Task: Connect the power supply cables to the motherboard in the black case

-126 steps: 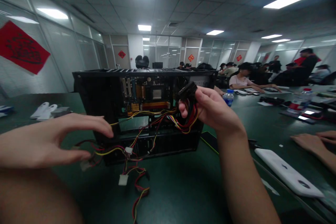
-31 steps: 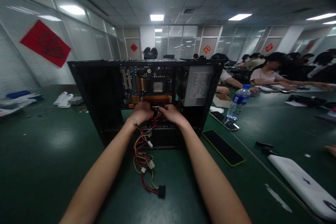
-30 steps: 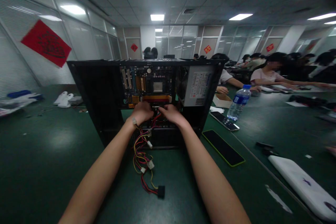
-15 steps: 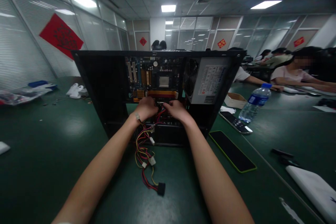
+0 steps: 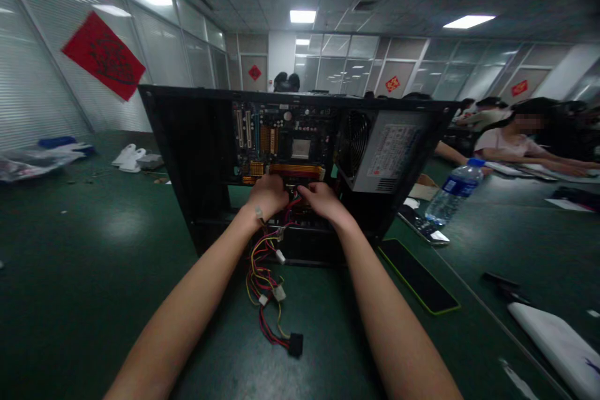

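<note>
An open black computer case (image 5: 173,156) stands on the green table, with its inside facing me. A motherboard (image 5: 281,137) is mounted at the back, and a silver power supply (image 5: 391,153) with a fan sits at the upper right. My left hand (image 5: 269,195) is closed at the motherboard's lower edge, below the orange memory slots; its fingertips are hidden. Beside it my right hand (image 5: 322,200) pinches red wires (image 5: 294,205). A bundle of yellow and red power cables (image 5: 262,275) hangs out between my forearms, ending in a black connector (image 5: 295,345) on the table.
On the right lie a green-edged black phone-like slab (image 5: 419,278), a smartphone (image 5: 424,225), a water bottle (image 5: 454,192) and a white flat object (image 5: 553,344). A plastic bag (image 5: 42,159) and white items (image 5: 129,157) are at left. People sit at the far right.
The view has shifted slightly, so the case and cables appear a little further right. My hands stay at the same spot at the motherboard's lower edge, fingers still closed.
</note>
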A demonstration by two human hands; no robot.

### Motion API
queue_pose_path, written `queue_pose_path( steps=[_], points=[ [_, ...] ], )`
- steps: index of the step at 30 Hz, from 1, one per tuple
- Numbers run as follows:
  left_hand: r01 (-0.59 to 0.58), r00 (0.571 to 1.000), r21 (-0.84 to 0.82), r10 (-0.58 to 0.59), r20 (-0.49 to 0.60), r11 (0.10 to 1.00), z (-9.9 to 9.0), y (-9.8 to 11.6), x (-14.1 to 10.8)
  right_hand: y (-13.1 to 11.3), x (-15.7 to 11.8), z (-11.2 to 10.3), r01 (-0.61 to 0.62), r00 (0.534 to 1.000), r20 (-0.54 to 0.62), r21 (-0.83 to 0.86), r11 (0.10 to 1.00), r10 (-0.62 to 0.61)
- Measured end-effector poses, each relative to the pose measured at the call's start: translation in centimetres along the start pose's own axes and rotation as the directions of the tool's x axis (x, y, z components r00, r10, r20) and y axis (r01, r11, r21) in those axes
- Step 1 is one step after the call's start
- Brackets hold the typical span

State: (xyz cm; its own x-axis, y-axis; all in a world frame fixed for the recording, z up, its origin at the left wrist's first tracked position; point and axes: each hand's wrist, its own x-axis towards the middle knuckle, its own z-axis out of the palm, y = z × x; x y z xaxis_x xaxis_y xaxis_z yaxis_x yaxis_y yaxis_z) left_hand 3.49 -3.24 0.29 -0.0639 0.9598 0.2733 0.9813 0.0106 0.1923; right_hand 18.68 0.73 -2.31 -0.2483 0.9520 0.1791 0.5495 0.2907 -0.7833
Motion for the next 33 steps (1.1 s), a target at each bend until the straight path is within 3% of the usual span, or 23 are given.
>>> queue_pose_path(
  steps=[5,10,19,33],
  points=[
    [-0.014,1.000,-0.021,0.014,-0.004,1.000,0.5,0.3,0.4,0.1,-0.1,0.0,-0.105,0.993,0.078,0.276,0.955,0.087],
    [-0.055,0.998,-0.041,0.055,0.004,0.998,1.1,-0.3,0.7,-0.3,-0.7,-0.6,-0.403,0.914,0.310,0.638,0.656,0.260],
    [-0.175,0.982,-0.120,0.182,0.053,0.977,1.3,-2.2,0.9,-0.8,0.5,0.0,-0.539,0.842,0.443,0.710,0.453,0.307],
    [-0.143,0.983,-0.166,0.159,0.087,0.976,1.2,-2.4,0.4,-0.4,1.6,0.8,-0.546,0.837,0.455,0.729,0.414,0.303]
  ],
)
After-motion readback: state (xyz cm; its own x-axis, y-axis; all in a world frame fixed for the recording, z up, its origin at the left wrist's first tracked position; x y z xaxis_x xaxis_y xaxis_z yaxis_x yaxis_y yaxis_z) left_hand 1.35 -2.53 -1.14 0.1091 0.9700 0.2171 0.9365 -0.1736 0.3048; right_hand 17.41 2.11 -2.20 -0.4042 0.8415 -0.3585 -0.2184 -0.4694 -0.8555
